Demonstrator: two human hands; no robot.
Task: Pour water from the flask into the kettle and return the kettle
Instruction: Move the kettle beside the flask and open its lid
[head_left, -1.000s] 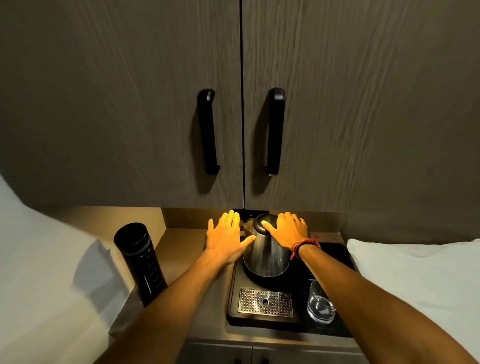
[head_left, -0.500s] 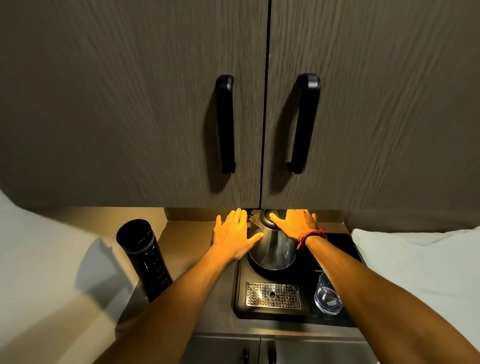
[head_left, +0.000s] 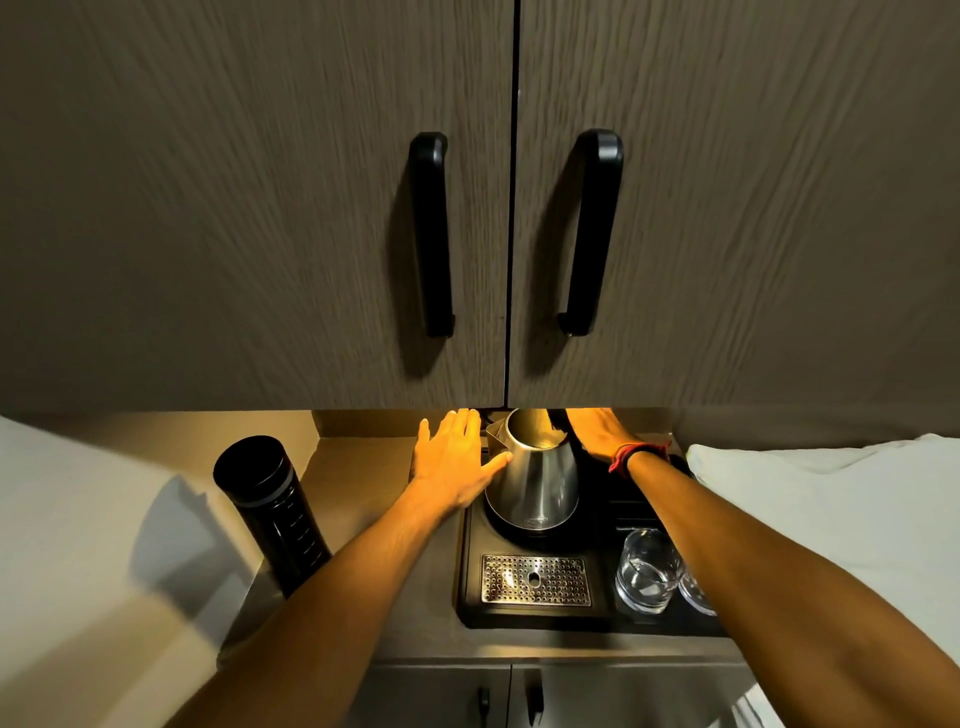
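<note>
A steel kettle (head_left: 540, 488) stands on its round base at the back of a black tray (head_left: 470, 571). Its black lid (head_left: 560, 423) is raised and the inside shows. My left hand (head_left: 457, 457) is spread flat beside the kettle, thumb touching its left wall. My right hand (head_left: 600, 431) lies over the raised lid behind the kettle, holding it back; its fingertips are hidden under the cabinet's lower edge. A tall black flask (head_left: 270, 509) stands capped at the counter's left end, a hand's width from my left arm.
Two wall cabinet doors with black handles (head_left: 431, 234) hang low over the counter's back. On the tray lie a perforated metal drip grate (head_left: 535, 579) and two glasses (head_left: 647, 577) under my right forearm. White bedding (head_left: 831, 509) lies to the right.
The kettle's lid was down under my right hand; now it is up and the kettle is open. My view has moved closer. My left hand stays against the kettle's side.
</note>
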